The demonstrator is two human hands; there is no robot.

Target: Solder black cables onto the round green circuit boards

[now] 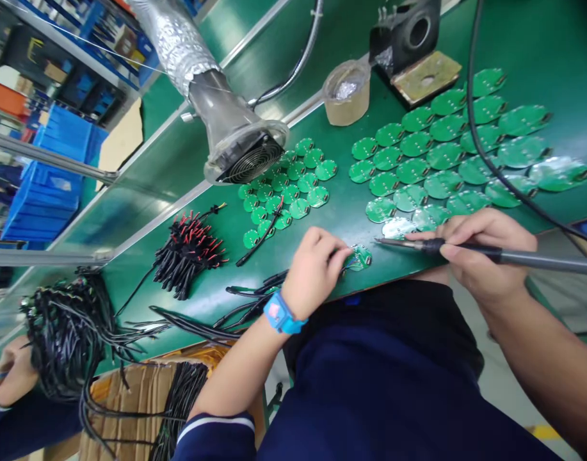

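My right hand [485, 256] grips a soldering iron [509, 254], and its fine tip [384, 241] points left, close to a small green circuit board [359, 258]. My left hand [315, 275] presses its fingertips on that board, which has thin wires attached. A blue wrist strap [281, 315] circles my left wrist. Round green circuit boards [447, 160] lie in a large group to the right, with a smaller group [288, 186] to the left. Loose black wire leads [235, 307] lie just below my left hand.
A bundle of black leads with red ends [187, 256] lies on the green bench mat [211, 269]. Above the boards hang a fume duct with a fan [240, 137] and a solder tub [347, 93]. A co-worker's hand [9, 372] is at far left, beside hanging black cables [67, 333].
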